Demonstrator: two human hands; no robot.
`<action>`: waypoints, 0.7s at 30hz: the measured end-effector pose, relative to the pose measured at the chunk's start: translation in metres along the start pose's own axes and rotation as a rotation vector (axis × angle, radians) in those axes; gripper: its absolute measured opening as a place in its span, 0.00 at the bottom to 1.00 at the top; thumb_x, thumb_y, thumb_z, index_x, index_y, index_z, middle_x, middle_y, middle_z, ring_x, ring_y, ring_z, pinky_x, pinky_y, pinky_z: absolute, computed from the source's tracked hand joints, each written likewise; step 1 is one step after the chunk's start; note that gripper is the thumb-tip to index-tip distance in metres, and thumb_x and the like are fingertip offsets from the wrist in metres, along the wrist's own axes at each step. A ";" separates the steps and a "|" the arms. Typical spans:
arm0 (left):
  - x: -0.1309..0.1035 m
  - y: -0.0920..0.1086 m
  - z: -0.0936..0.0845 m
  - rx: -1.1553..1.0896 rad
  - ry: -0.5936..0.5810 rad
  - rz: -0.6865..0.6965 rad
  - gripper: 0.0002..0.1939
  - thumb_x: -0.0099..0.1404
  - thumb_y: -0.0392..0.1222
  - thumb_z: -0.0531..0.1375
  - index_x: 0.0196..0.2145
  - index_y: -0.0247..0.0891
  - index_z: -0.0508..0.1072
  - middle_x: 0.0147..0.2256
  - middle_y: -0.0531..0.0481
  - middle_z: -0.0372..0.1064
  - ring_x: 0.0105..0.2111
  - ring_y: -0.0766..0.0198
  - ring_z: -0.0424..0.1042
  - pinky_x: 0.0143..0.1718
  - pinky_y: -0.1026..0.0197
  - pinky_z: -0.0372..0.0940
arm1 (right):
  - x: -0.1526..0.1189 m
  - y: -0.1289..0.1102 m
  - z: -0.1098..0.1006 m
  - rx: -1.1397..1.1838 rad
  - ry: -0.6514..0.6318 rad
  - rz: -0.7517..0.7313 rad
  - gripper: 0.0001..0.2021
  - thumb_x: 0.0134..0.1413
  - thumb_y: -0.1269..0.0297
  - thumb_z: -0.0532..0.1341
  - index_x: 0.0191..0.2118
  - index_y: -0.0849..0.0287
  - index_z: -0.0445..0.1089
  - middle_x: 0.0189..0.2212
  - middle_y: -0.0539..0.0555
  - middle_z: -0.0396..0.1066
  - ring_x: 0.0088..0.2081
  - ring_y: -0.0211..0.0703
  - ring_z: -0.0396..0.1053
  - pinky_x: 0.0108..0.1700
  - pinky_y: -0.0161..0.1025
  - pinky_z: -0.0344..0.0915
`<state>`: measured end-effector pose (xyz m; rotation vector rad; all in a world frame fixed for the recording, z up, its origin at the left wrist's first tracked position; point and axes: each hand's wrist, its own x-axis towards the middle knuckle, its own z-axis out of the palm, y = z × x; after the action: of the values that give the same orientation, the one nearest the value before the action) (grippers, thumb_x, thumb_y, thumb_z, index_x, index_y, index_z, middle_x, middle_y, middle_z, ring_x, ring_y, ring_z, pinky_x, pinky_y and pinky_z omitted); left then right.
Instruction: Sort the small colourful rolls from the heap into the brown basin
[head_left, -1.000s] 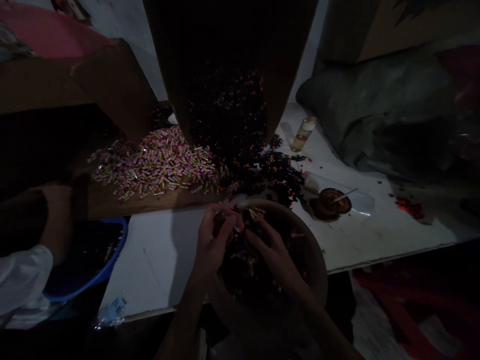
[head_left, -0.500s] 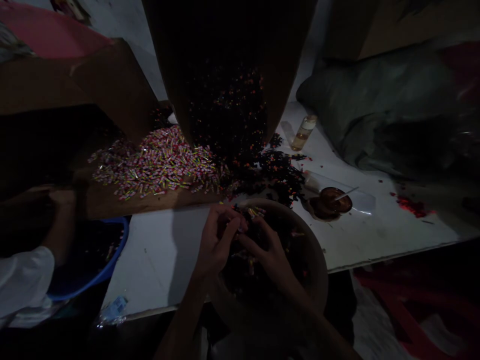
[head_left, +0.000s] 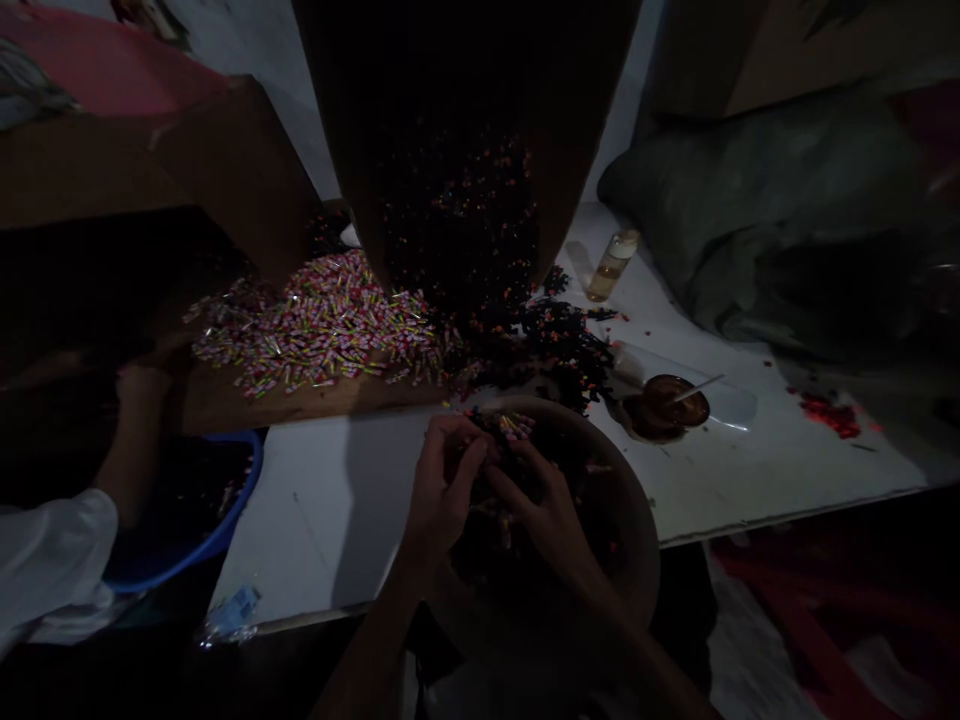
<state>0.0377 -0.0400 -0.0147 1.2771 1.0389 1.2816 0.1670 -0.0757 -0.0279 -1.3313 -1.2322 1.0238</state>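
Note:
Both of my hands meet over a round basin [head_left: 637, 500] holding dark pieces. My left hand [head_left: 444, 485] has its fingers curled, thumb and fingertips pressed together around something too small and dark to name. Close beside it, my right hand [head_left: 546, 505] is closed too, its fingertips near the left ones; a small bunch of pink and yellow wrapped pieces [head_left: 516, 426] shows at its fingers. Past the basin lies a heap of pink and yellow wrapped pieces [head_left: 322, 325], and next to it a pile of black pieces with orange bits [head_left: 566, 345].
An upright dark box [head_left: 600, 140] stands behind the piles. A glass bottle [head_left: 613, 265], a brown bowl with a stick [head_left: 675, 402] and red bits [head_left: 831, 415] lie to the right. At left, another person's arm [head_left: 139, 440] is over a blue basin [head_left: 251, 490].
The view has shifted slightly. My hands stay together over the basin with small finger movements. The other person's hand at left has moved a little.

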 end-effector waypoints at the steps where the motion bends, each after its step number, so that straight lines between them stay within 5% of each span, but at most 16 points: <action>1: 0.001 0.000 -0.001 -0.022 0.014 -0.008 0.09 0.67 0.45 0.63 0.43 0.42 0.68 0.37 0.51 0.73 0.38 0.63 0.73 0.43 0.62 0.67 | 0.001 0.001 -0.003 -0.019 0.004 0.002 0.13 0.58 0.52 0.64 0.43 0.54 0.77 0.40 0.52 0.81 0.43 0.50 0.78 0.47 0.42 0.73; 8: 0.005 0.000 -0.012 -0.180 0.093 -0.188 0.13 0.63 0.37 0.59 0.46 0.44 0.66 0.53 0.48 0.73 0.49 0.61 0.75 0.45 0.60 0.71 | 0.009 0.007 -0.024 -0.195 0.109 -0.003 0.19 0.63 0.50 0.58 0.51 0.54 0.75 0.52 0.58 0.76 0.57 0.56 0.71 0.61 0.53 0.65; 14: -0.002 0.003 -0.005 -0.212 0.088 -0.203 0.17 0.61 0.40 0.68 0.41 0.43 0.63 0.64 0.43 0.65 0.52 0.58 0.77 0.55 0.54 0.68 | 0.006 -0.004 -0.026 -0.090 0.035 -0.047 0.20 0.64 0.53 0.60 0.60 0.51 0.68 0.60 0.54 0.70 0.63 0.49 0.66 0.65 0.46 0.62; 18: -0.004 -0.002 0.002 -0.393 0.167 -0.337 0.18 0.52 0.42 0.74 0.29 0.38 0.68 0.53 0.42 0.77 0.49 0.54 0.79 0.55 0.53 0.69 | 0.005 -0.003 -0.020 0.228 -0.064 0.017 0.20 0.65 0.46 0.56 0.54 0.49 0.71 0.58 0.54 0.71 0.62 0.50 0.66 0.64 0.45 0.63; 21: -0.008 -0.002 0.004 -0.391 0.241 -0.407 0.16 0.50 0.46 0.74 0.32 0.36 0.76 0.40 0.45 0.82 0.39 0.55 0.81 0.46 0.54 0.73 | 0.006 -0.001 -0.016 0.359 -0.080 0.134 0.19 0.64 0.45 0.58 0.51 0.50 0.70 0.52 0.53 0.74 0.57 0.49 0.71 0.58 0.43 0.68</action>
<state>0.0416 -0.0478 -0.0179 0.5898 1.0818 1.2576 0.1834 -0.0715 -0.0245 -1.1101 -0.9687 1.3347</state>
